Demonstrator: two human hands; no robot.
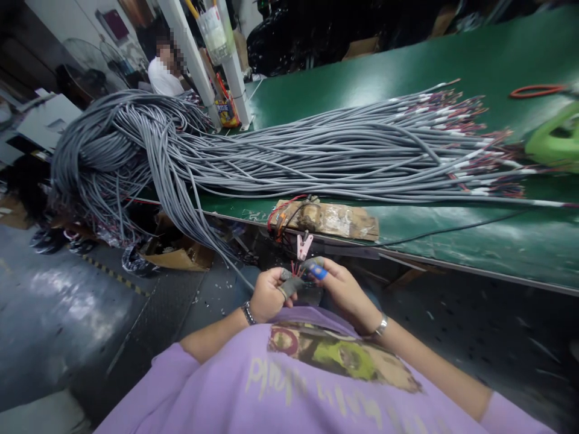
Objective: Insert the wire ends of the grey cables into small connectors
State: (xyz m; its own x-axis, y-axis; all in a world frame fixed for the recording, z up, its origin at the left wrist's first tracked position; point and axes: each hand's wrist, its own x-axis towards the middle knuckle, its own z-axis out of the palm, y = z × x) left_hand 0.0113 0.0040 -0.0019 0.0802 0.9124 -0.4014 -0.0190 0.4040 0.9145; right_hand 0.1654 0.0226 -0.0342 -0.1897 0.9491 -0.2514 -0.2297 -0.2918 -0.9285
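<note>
My left hand (270, 294) is closed around the end of a grey cable (241, 276), its fingertips wrapped in grey tape. Thin red and dark wires (295, 269) fan out above those fingers. Close beside it, my right hand (339, 286) pinches at the wire ends, with blue and grey tape on its fingers. A pink clip (304, 246) sits just above both hands, at the bench edge. Behind the clip lies a wooden board (344, 221) with a worn metal lump and tangled wires on it.
A thick bundle of grey cables (289, 157) runs across the green bench (452, 241), stripped ends at right, coils hanging off at left. A green plastic object (554, 138) and orange-handled tool (536, 90) lie at right. Another person (165, 72) is beyond the post. A cardboard box (181, 259) stands below.
</note>
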